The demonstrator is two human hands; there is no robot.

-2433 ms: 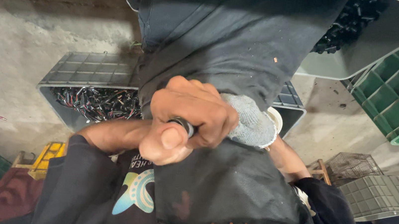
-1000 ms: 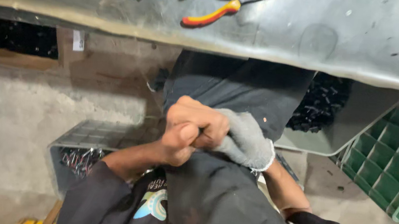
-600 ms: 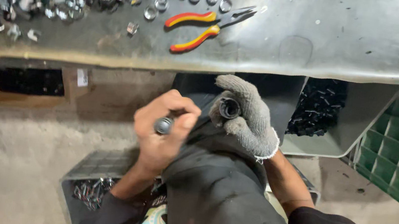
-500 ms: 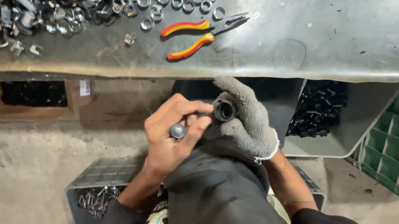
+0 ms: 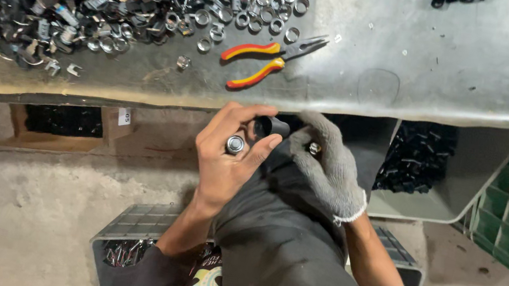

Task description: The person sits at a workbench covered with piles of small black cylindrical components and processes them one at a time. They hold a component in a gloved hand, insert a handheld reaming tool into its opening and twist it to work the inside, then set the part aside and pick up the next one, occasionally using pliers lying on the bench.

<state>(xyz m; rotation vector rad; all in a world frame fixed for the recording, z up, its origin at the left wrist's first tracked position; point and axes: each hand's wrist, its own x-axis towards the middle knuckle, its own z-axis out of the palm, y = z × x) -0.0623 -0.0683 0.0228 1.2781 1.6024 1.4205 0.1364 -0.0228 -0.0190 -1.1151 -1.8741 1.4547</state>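
White paper label on brown box beneath metal table.

The bare left hand pinches a black cylindrical part at its fingertips, a small metal piece against its palm. Just beside it, the gloved right hand touches that part. Red-and-yellow pliers lie beyond both hands.

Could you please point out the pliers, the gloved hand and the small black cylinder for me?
pliers [image 5: 257, 65]: head view, on the lower red-and-yellow handle.
right hand [image 5: 329, 164]: head view, on the back of the grey glove.
black cylinder [image 5: 272, 126]: head view, on its dark side, at the left hand [image 5: 227, 156] fingertips.
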